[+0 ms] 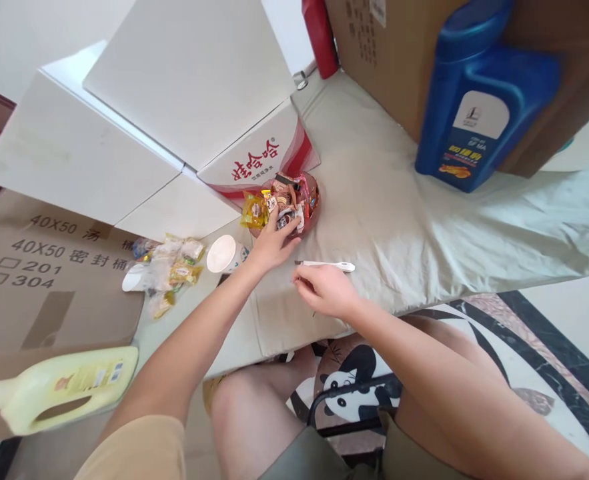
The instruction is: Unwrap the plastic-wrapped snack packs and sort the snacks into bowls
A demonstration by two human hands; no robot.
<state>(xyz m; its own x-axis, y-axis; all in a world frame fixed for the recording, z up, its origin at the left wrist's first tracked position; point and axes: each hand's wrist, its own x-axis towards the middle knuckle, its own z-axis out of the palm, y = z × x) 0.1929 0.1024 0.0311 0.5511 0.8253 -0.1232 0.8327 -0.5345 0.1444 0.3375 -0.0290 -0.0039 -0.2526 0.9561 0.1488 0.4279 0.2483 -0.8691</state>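
My left hand [273, 243] reaches forward to a red see-through bowl [312, 207] heaped with wrapped snacks, and its fingers pinch a small dark-and-white packet [289, 218] at the bowl's near edge. My right hand [324, 291] rests on the pale cloth [399, 227] just in front of the bowl, fingers curled. A thin white tool with a metal tip [330, 265] lies on the cloth right beyond its knuckles; whether the fingers touch it I cannot tell.
A white paper cup [224, 254] lies on its side left of the bowl, beside a pile of snack wrappers [171, 267]. White cartons [184, 87] stand behind; a blue jug [479, 100], brown boxes [49, 280] and a yellow bottle [64, 390] ring the area.
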